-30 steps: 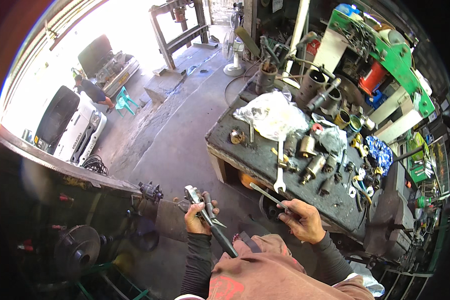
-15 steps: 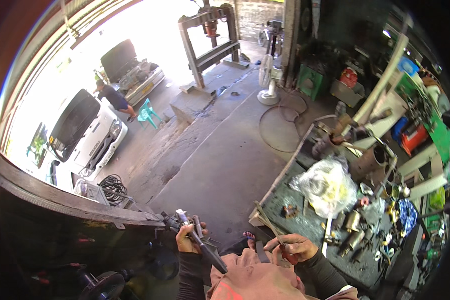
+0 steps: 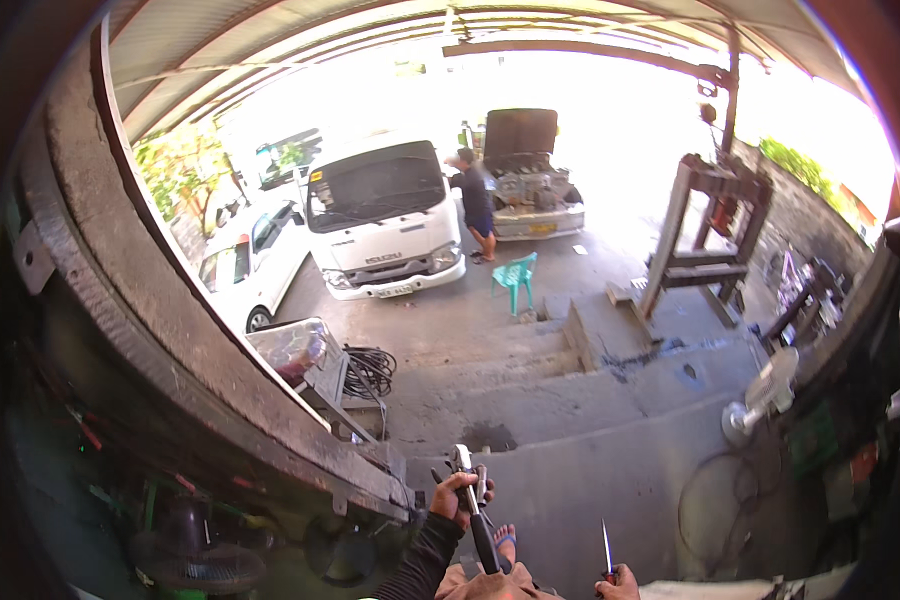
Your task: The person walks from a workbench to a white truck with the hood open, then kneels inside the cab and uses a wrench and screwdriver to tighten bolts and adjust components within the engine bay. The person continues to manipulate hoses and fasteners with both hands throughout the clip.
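The fingers of the left hand (image 3: 454,498) are curled firmly around a ratchet wrench (image 3: 485,545), whose shiny head rises past the thumb side while its black handle slants down toward the person's lap; a short metal cylinder (image 3: 482,484) is gripped in the same hand, just beside the shaft. The right hand (image 3: 622,584), at the lower edge and partly cut off, has its fingers closed about the red handle of a screwdriver (image 3: 606,550), the blade pointing upward, well apart from the wrench. Between the hands shows a foot (image 3: 507,546) in a blue-strapped slipper on the grey floor (image 3: 580,480). Farther out at left, a metal stand (image 3: 336,386) bears something reddish under clear plastic (image 3: 295,350), too unclear to identify, with a coil of black hose (image 3: 370,372) beside it. At right, near a white fan (image 3: 760,398), stands a dark green boxlike shape (image 3: 812,440); its contents cannot be made out. Beyond are a green chair (image 3: 515,283), a white truck (image 3: 385,225) and a car (image 3: 535,215) with its hood raised over the engine
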Available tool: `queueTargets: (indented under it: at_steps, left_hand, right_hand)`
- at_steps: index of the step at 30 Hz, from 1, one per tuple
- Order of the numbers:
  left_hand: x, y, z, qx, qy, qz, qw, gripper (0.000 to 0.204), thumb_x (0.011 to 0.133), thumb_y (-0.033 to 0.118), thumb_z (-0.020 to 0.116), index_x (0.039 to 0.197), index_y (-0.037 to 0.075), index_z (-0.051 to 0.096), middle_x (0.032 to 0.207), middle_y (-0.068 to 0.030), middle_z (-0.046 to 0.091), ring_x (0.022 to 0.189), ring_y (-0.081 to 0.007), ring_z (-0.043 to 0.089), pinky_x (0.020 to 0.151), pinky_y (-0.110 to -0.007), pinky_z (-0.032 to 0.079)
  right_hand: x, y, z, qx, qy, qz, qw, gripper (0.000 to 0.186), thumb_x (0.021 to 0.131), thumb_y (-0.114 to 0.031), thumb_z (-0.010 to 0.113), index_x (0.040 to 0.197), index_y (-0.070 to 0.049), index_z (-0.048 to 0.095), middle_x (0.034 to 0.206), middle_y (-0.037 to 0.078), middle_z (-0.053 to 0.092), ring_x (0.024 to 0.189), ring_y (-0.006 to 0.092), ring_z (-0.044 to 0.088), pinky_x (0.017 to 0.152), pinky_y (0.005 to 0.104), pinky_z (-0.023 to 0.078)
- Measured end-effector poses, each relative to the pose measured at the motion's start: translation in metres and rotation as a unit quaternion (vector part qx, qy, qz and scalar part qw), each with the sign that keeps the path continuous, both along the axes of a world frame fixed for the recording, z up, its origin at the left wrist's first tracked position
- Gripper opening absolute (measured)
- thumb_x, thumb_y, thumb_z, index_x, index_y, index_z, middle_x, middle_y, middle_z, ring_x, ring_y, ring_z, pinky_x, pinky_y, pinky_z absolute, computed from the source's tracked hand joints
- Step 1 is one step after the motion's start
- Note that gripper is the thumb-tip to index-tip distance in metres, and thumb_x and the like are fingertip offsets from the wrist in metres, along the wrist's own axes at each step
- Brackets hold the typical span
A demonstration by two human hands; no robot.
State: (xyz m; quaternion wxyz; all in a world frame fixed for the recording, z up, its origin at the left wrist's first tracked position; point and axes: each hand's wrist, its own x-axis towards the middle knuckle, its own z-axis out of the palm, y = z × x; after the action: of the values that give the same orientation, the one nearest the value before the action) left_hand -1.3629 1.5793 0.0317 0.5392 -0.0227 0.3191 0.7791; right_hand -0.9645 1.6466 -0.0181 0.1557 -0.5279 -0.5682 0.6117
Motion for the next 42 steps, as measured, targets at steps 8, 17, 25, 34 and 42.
queueTargets:
  at_steps: [8,17,25,34,42]
  left_hand:
    - [-0.179,0.118,0.019,0.017,0.0,0.088,0.996,0.025,0.081,0.01,0.059,0.101,-0.005,0.058,0.089,-0.0186,0.064,0.077,-0.0296,0.065,0.071,-0.041,0.056]
    - [-0.367,0.212,-0.012,-0.003,0.009,0.255,0.967,0.027,0.08,0.009,0.059,0.103,-0.005,0.059,0.087,-0.0165,0.064,0.077,-0.0292,0.064,0.07,-0.04,0.056]
    - [-0.543,0.3,-0.062,-0.015,0.013,0.317,0.948,0.029,0.078,0.012,0.057,0.103,-0.001,0.057,0.086,-0.0196,0.064,0.07,-0.0319,0.065,0.065,-0.038,0.057]
    - [-0.848,0.435,-0.227,0.046,0.062,0.327,0.942,0.03,0.081,0.011,0.059,0.109,-0.003,0.06,0.091,-0.0187,0.066,0.073,-0.0291,0.066,0.064,-0.036,0.055]
    - [-1.008,0.465,-0.288,-0.01,0.028,0.407,0.913,0.038,0.078,0.002,0.059,0.115,-0.003,0.055,0.096,-0.0148,0.063,0.083,-0.0313,0.066,0.065,-0.044,0.059]
  right_hand:
    - [-0.155,0.212,-0.032,-0.097,0.024,0.05,0.994,0.029,0.083,-0.008,0.066,0.112,-0.005,0.061,0.076,0.002,0.059,0.059,0.0131,0.054,0.049,0.0293,0.046]
    - [-0.306,0.417,-0.174,-0.136,-0.242,0.238,0.931,0.02,0.083,-0.007,0.064,0.102,-0.003,0.069,0.087,0.008,0.069,0.073,0.0191,0.062,0.063,0.0366,0.053]
    - [-0.48,0.615,-0.113,0.025,-0.363,0.415,0.834,0.029,0.087,-0.026,0.061,0.103,-0.006,0.073,0.102,0.02,0.07,0.092,0.031,0.069,0.079,0.0401,0.053]
    - [-0.723,0.754,-0.383,0.248,-0.504,0.41,0.719,0.024,0.075,-0.021,0.069,0.095,-0.01,0.075,0.098,0.011,0.072,0.095,0.0288,0.069,0.081,0.041,0.055]
    - [-1.004,0.78,-0.434,0.005,-0.385,0.407,0.828,0.026,0.074,-0.016,0.061,0.092,0.0,0.072,0.089,0.022,0.07,0.084,0.0349,0.07,0.073,0.0424,0.055]
